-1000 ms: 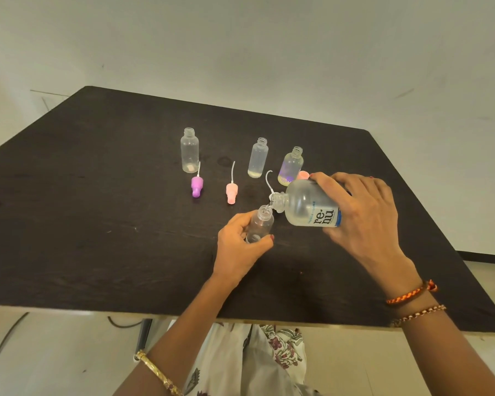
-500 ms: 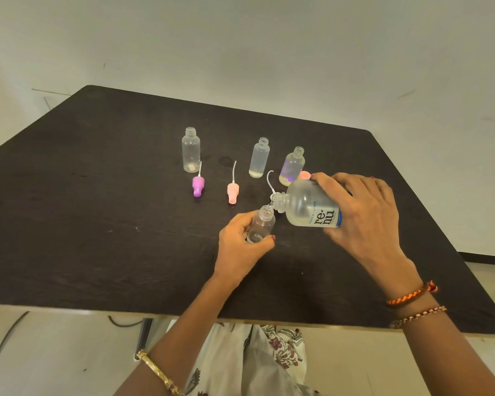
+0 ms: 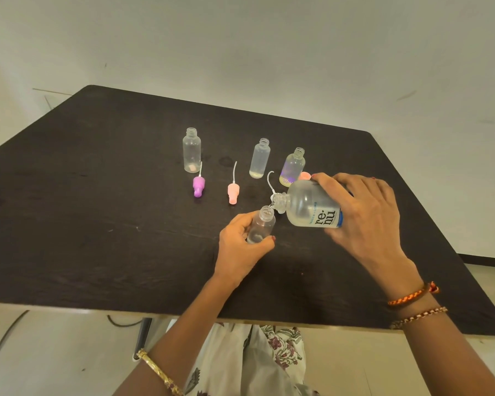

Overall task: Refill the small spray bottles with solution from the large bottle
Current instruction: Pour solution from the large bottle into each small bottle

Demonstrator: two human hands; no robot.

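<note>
Here we see the right hand (image 3: 363,215) gripping the tipped large bottle (image 3: 312,208), the left hand (image 3: 240,244) holding a small bottle (image 3: 262,224) mid-table (image 3: 97,224).

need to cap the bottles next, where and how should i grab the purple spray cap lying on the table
Pinch the purple spray cap across its wide ribbed collar, coming from above with fingers on its left and right sides. It lies flat on the table, nozzle toward the person and thin dip tube pointing away toward the leftmost empty bottle; the tube looks too flimsy to grip.
</note>
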